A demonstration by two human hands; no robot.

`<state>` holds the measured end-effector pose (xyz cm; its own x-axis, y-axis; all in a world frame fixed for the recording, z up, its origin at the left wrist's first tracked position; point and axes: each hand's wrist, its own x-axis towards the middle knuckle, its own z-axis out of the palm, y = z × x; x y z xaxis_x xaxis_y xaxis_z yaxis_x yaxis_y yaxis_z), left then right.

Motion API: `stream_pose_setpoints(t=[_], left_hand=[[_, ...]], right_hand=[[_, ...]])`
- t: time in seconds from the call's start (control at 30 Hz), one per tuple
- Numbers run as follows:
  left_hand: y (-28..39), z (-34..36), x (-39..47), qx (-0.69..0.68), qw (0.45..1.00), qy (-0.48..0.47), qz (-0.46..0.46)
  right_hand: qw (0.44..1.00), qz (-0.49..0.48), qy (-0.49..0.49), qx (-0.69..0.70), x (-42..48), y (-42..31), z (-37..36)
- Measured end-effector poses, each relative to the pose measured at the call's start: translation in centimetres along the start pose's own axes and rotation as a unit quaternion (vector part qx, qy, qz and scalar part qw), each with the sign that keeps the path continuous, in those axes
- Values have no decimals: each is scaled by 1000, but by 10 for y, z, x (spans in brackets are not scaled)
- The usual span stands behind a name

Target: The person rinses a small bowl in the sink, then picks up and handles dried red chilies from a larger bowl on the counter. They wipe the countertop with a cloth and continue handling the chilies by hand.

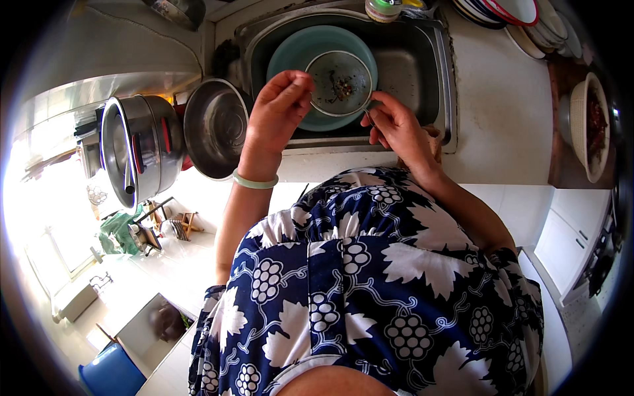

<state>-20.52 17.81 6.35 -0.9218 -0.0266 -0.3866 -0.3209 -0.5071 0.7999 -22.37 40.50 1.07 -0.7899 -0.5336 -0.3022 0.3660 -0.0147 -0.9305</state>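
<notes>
My right hand (394,121) grips the rim and handle end of a round fine-mesh strainer (322,91) at its lower right. Small dark, red and pale bits (342,88) lie in the middle of the mesh. The strainer is over a green plastic basin (292,49), which sits in the left part of a stainless steel sink (403,74). At the strainer's left edge is my left hand (287,96), raised with its fingertips pinched together; whether something small is between them cannot be told.
Left of the sink stand a steel bowl (215,128) and a steel pot (163,143). A jar with a green lid (384,10) is at the sink's back edge. Stacked plates (545,24) are at the upper right, and a woven-look basket (579,123) with dark red contents is at the far right.
</notes>
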Motion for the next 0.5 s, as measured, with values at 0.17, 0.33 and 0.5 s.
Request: stream_pose_setpoints(t=[0.17, 0.33, 0.5], left_hand=[[-7, 15, 12, 378, 924, -3, 54], [-12, 19, 25, 596, 778, -30, 197], [-16, 19, 27, 662, 722, -60, 194]], right_hand=[[1000, -23, -5, -13, -2, 2, 3], [1000, -19, -5, -14, -2, -3, 10], [1000, -15, 5, -9, 0, -2, 13]])
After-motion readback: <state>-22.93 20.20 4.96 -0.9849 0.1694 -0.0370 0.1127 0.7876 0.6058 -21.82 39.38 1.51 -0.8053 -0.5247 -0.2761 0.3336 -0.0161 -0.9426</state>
